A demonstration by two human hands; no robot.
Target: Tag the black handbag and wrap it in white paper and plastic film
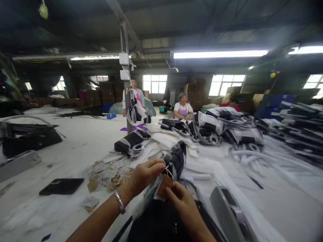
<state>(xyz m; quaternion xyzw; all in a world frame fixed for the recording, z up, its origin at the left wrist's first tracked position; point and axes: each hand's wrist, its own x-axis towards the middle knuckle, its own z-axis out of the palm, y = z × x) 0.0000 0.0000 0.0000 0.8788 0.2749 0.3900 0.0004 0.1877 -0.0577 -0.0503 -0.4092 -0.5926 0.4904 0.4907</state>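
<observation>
A brown hang tag [165, 186] with a white string [167, 170] is over the top of a black bag [156, 220] close to me. My right hand [183, 203] pinches the tag's lower right edge between thumb and fingers. Above it, my left hand [146, 173] is closed with its fingertips at the string's upper end, near a black strap wrapped in clear plastic [178, 159]. Left of my hands lies a pile of tags and strings [113, 173].
A grey tape dispenser [229, 215] stands at the right. A black flat pouch [62, 186] lies left. Wrapped black bags [209, 124] and white padding cover the table's far side. A metal post [127, 94] rises ahead. Two people in aprons [182, 109] are across the table.
</observation>
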